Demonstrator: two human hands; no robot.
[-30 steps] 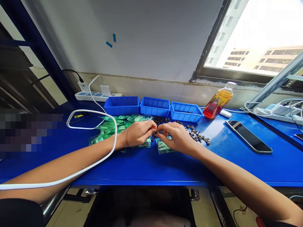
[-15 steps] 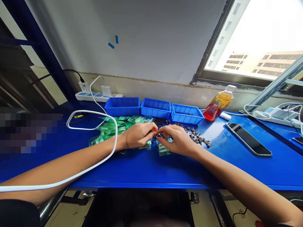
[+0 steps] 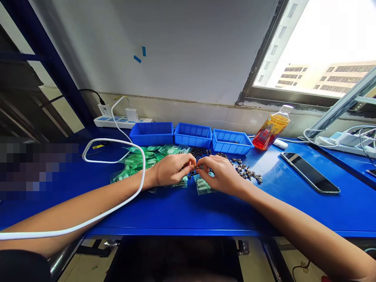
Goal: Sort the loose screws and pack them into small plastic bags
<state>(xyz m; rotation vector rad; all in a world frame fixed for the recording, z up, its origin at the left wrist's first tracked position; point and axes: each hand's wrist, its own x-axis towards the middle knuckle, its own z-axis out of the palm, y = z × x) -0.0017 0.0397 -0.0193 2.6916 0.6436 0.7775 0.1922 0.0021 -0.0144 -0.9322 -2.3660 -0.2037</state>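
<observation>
Both hands were at the middle of the blue worktop, fingertips meeting over a small dark metal part. The left hand was closed in a pinch, thumb and fingers drawn together at the part, its heel resting on the heap of green packets. The right hand was likewise closed in a pinch on the same part from the other side; whether the two hands gripped one piece or two pieces being joined could not be told, the item being too small. Directly beneath the right hand lay a single green packet, apart from the heap. Loose dark metal parts were scattered just beyond and to the right of the hands, toward the far edge. Three blue bins stood in a row along the far edge; their visible interiors showed little or nothing in them. In my judgement the work was at an early or middle stage: many loose parts and many packets remained on the worktop, and no finished pile could be made out. A white cable crossed the left forearm. A bottle of orange drink and a phone lay toward the right end, well apart from the hands.
</observation>
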